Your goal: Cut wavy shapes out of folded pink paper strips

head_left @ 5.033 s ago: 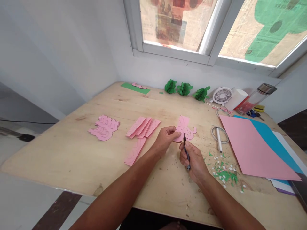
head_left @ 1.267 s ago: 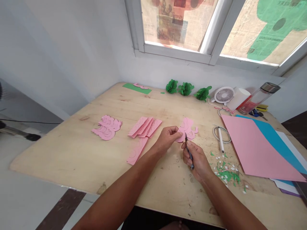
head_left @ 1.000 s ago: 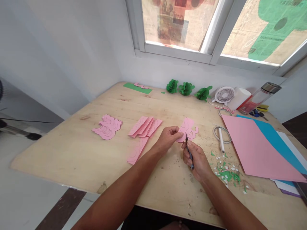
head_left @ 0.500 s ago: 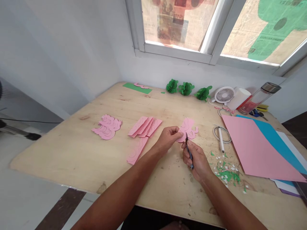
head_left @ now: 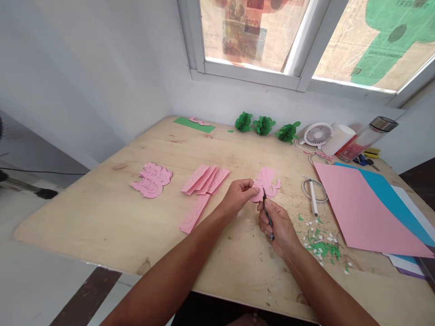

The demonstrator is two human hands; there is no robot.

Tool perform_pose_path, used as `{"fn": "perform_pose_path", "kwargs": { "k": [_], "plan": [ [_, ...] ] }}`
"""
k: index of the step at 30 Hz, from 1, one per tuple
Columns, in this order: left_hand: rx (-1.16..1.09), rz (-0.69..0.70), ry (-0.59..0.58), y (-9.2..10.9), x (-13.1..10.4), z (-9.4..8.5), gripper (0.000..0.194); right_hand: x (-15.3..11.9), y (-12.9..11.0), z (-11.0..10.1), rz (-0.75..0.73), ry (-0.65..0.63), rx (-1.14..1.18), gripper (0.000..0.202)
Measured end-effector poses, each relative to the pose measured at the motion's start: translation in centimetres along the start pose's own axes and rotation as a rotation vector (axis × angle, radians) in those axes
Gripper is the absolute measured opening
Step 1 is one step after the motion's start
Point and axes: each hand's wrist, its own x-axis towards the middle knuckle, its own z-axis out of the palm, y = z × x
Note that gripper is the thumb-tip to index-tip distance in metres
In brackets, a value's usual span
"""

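My left hand (head_left: 240,195) pinches a pink paper piece (head_left: 267,174) with a curvy cut edge between thumb and fingers. My right hand (head_left: 277,222) is closed around a slim dark cutting tool (head_left: 271,230), whose pointed tip meets the paper just beside my left fingertips. Whether it is a knife or small scissors I cannot tell. Left of my hands lie several folded pink strips (head_left: 205,179) with curved lines on them, and a flat pink strip (head_left: 193,217) nearer to me. Farther left rests a stack of cut scalloped pink pieces (head_left: 152,180).
Green and white scraps (head_left: 322,248) lie right of my right hand. Beyond them are a white pen (head_left: 313,198), a looped grey cable (head_left: 303,186) and a pink sheet (head_left: 367,208). Along the wall stand green paper shapes (head_left: 263,126), a small fan (head_left: 318,134) and a bottle (head_left: 369,139).
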Motion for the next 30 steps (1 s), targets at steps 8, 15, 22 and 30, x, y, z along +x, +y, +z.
{"fn": "perform_pose_path", "kwargs": {
  "k": [8,15,22,30],
  "plan": [
    [0.019,-0.005,0.029,-0.37,0.22,-0.21,0.024,0.12,0.18,-0.18,-0.001,0.000,-0.003,0.039],
    [0.038,0.000,0.073,-0.56,0.33,-0.32,0.025,0.17,0.26,-0.25,0.005,-0.003,-0.007,0.039],
    [0.068,-0.010,0.069,-0.48,0.35,-0.46,0.026,0.19,0.27,-0.36,0.016,-0.003,-0.041,0.040],
    [0.090,-0.025,0.033,-0.30,0.49,-0.80,0.028,0.33,0.13,-0.50,0.027,-0.012,-0.054,0.040]
  ]
}}
